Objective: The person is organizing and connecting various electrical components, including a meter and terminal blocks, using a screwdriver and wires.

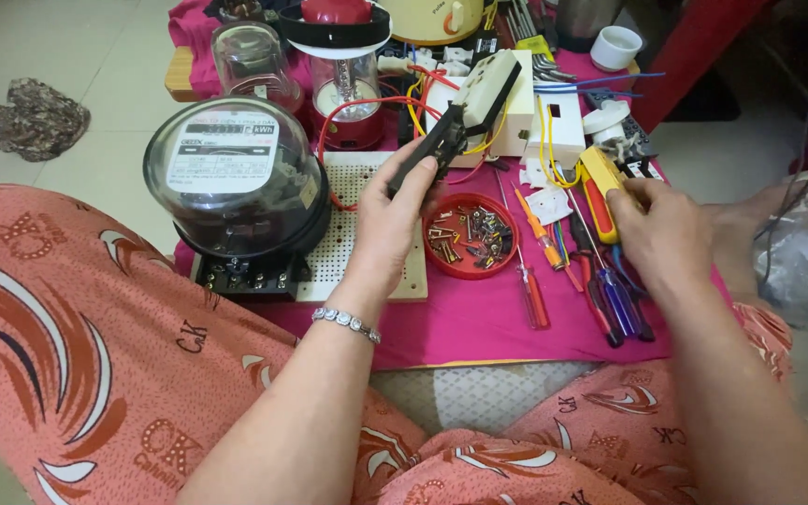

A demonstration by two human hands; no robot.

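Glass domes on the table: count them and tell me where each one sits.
2. The big domed meter stands on the perforated board, left of the left hand. A smaller clear dome stands behind it. Clutter may hide others.

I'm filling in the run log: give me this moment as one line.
left hand: holds black switch part | right hand: grips yellow tool | red screw dish between hands | meter on pegboard

Bright, even daylight — soft shadows, glare on the meter's glass dome (236,168), edges slightly bowed.
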